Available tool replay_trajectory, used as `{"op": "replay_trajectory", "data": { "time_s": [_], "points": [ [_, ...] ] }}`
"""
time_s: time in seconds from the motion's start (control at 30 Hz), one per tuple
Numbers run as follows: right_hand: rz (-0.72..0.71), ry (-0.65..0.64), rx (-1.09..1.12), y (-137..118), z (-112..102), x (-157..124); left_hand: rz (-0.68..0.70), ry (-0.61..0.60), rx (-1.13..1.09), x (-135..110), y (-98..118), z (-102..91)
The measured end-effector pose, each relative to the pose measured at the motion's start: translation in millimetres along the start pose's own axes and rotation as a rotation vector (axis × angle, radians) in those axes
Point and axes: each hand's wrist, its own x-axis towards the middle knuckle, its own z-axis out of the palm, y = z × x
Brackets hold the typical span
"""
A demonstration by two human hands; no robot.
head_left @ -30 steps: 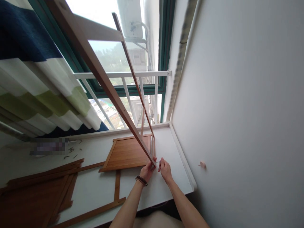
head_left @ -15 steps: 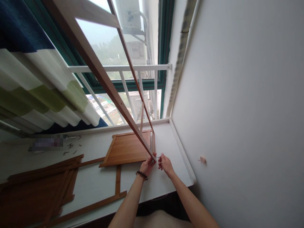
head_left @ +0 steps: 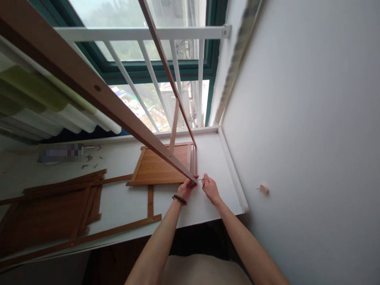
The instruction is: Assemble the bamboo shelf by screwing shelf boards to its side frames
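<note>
The view has dipped; left hand [head_left: 185, 190] curls around the wooden frame [head_left: 150, 137], right hand [head_left: 211, 190] pinches a rod [head_left: 200, 180].

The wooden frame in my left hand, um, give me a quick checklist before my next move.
1. Left hand gripping the wooden frame near its lower end: ok.
2. Right hand holding the thin metal tool: ok, it spans the gap between the hands.
3. Tool tip seated in the frame: cannot tell, too small and partly hidden by fingers.
4. Small loose pieces gathered together: not ok, they lie scattered on the white surface.
5. Upper end of the frame free of obstacles: cannot tell, it runs out of the picture.
</note>
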Motion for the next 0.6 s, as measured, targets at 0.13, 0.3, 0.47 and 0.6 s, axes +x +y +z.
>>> {"op": "replay_trajectory", "data": {
  "time_s": [0.13,0.3,0.47,0.6],
  "points": [
    [-0.118,0.023,-0.155,-1,-7,-6,-0.023,0.026,-0.011,-3,4,3.6],
    [-0.180,0.075,-0.105,8,-12,-12,-0.036,0.021,-0.049,-6,2,9.7],
    [-0.200,-0.060,0.046,16,-13,-12,-0.041,0.024,-0.058,-7,0,10.8],
    [-0.223,-0.109,0.090,8,-23,-7,-0.027,0.023,-0.031,-8,3,9.2]
  ]
}}
